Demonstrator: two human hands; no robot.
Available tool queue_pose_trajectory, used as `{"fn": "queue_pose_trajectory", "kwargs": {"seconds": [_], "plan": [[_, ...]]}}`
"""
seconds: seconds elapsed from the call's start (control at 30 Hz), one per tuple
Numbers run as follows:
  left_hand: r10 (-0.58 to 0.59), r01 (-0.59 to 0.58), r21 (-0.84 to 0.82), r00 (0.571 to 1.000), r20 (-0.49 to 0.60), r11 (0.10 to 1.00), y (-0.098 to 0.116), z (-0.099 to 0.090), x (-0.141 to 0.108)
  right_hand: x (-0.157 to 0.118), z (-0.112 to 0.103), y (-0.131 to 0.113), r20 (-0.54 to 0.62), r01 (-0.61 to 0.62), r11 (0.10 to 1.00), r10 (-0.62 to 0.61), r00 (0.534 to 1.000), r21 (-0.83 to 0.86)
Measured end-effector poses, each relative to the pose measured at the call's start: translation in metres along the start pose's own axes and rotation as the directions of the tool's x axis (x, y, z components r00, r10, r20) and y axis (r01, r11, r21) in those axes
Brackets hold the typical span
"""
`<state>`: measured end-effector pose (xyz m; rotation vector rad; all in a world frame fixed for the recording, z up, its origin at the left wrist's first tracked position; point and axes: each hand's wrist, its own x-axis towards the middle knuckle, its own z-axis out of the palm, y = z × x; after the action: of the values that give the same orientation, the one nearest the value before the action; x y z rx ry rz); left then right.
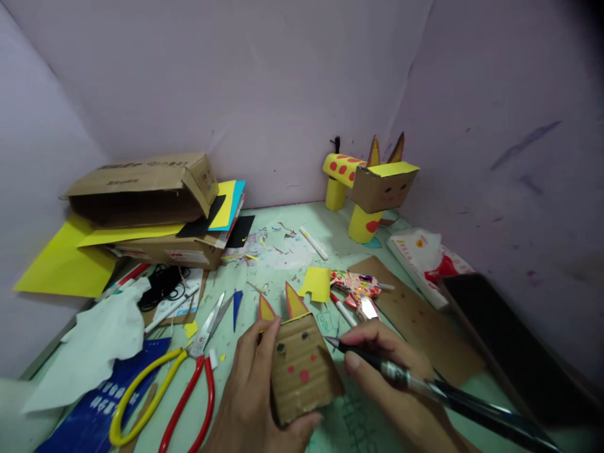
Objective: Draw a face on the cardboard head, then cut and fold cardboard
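Note:
My left hand (255, 384) grips a small cardboard animal head (306, 362) by its left side and lower edge. Two pointed ears in yellow with red edges rise from its top. Its front bears two dark eyes and several red dots. A black pen (391, 371) is held in my right hand (391, 352), its tip pointing left, close to the head's upper right edge; whether it touches cannot be made out. Beyond them lie a piece of yellow paper (317, 284), a red-capped marker (343, 309) and a patterned glue gun (356, 286).
Scissors (201, 340) with yellow and red handles lie at left, beside a blue packet (101, 402) and white tissue (99, 340). Cardboard boxes (141, 182) with coloured paper stand behind. A yellow-legged cardboard animal (382, 189) stands back right. A dark phone-like slab (509, 340) is at right.

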<state>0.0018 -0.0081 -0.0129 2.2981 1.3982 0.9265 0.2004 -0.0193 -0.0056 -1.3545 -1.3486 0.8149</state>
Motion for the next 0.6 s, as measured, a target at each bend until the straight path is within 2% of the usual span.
{"fn": "queue_pose_trajectory", "kwargs": {"seconds": [0.13, 0.23, 0.43, 0.6], "plan": [[0.023, -0.023, -0.009, 1.000, -0.001, 1.000, -0.001, 0.001, 0.001, -0.002, 0.012, -0.005, -0.101, -0.082, 0.997, 0.083, 0.991, 0.015], [0.035, -0.035, -0.022, 0.999, 0.010, 0.999, -0.003, 0.000, 0.001, -0.004, 0.017, -0.005, -0.099, -0.104, 0.992, 0.112, 0.989, 0.077], [0.070, -0.069, -0.024, 0.997, 0.017, 0.997, -0.005, 0.000, 0.001, -0.005, 0.013, 0.005, -0.015, 0.008, 0.995, -0.006, 1.000, 0.098], [0.077, -0.077, 0.012, 0.997, 0.006, 0.997, -0.004, 0.000, 0.001, -0.005, 0.010, 0.005, -0.032, 0.067, 0.998, -0.067, 0.997, -0.008]]}}
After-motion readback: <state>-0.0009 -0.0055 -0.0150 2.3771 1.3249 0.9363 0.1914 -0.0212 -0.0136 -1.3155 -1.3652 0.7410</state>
